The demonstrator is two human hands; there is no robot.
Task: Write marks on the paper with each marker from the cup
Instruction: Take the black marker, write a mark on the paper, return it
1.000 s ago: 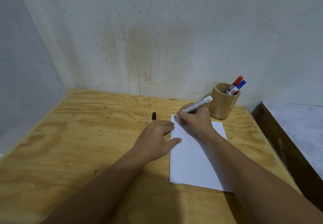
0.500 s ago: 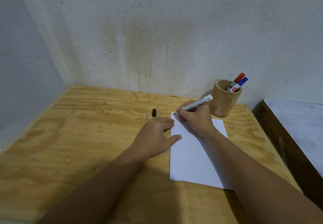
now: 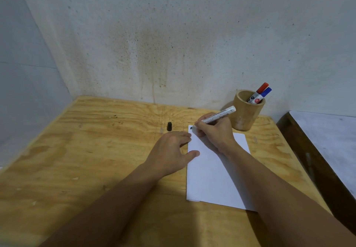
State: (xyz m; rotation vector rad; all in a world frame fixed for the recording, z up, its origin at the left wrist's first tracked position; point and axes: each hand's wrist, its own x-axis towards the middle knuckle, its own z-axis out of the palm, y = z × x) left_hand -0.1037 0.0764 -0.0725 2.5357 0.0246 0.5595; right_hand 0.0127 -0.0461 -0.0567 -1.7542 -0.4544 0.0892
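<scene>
A: Start at the right hand [image 3: 214, 134]. What is it doing?

B: It is wrapped around a white marker [image 3: 218, 115] in a writing grip, tip down at the far left corner of the paper [image 3: 213, 171]. A small dark mark [image 3: 191, 128] sits right at that corner, beside the tip.

A: And the left hand [image 3: 170, 153]?

B: It lies flat and loose, holding nothing. Its fingertips and thumb rest on the paper's left edge, pinning it to the wooden table [image 3: 86, 150].

A: What would make this stroke go well?

B: I'd keep that left hand pressing down so the sheet doesn't slide, and pull short, light strokes inward from the corner. The tip is so close to the edge that a slip could ink the wood.

A: What else is around?

B: A black cap [image 3: 169, 126] stands on the table just beyond the left fingers, apart from the paper. Past the right hand is a wooden cup [image 3: 247, 112] with a red marker [image 3: 260, 91] and a blue marker [image 3: 264, 93] leaning in it. By my guess those two have not been used yet.

A: Anything you can't make out?

B: The tip itself is hidden behind the fingers, so I can't tell whether it touches the sheet. The right forearm covers part of the paper, and the print on the marker is too small to read.
</scene>
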